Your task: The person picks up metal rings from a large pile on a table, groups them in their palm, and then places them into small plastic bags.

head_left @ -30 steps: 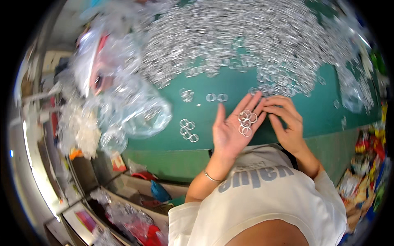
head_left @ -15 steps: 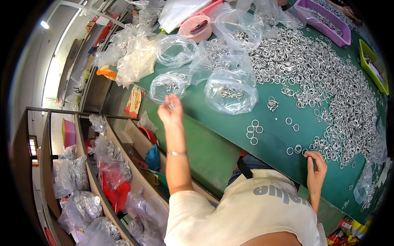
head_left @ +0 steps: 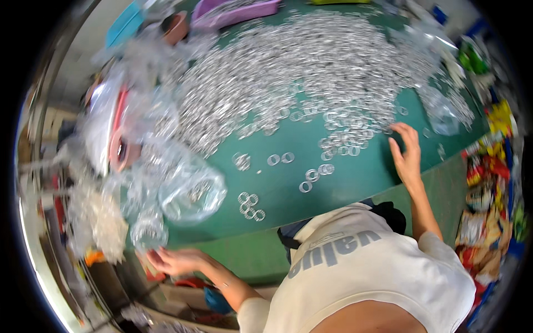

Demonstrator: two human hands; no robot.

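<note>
A: Where to look for the heap of metal rings (head_left: 300,61)?

B: Across the upper centre of the frame, spread wide over the green tabletop (head_left: 277,191), just below a purple tray (head_left: 244,18) at the top edge.

A: And in relation to the right hand (head_left: 409,152)?

B: Just above and to the left of its fingertips, right of centre in the frame. Close to the heap's lower right edge; touching or just short of it, impossible to tell through the blur.

A: Gripping what?

B: Nothing visible; released, with thumb and fingers parted and loosely bent.

A: And the left hand (head_left: 176,262)?

B: Down at the lower left, well apart from the heap, with fingers curled toward the left, just below a small clear bag (head_left: 149,230). Clenched, grasping or empty: cannot tell.

A: Closer to it, which rings?

B: At the left, above it, those inside a larger clear bag (head_left: 191,200). Then, left of centre, a small group of loose rings (head_left: 251,212). Farther off, near the centre, a pair of rings (head_left: 280,159) and a short slanting row of rings (head_left: 317,173).
</note>
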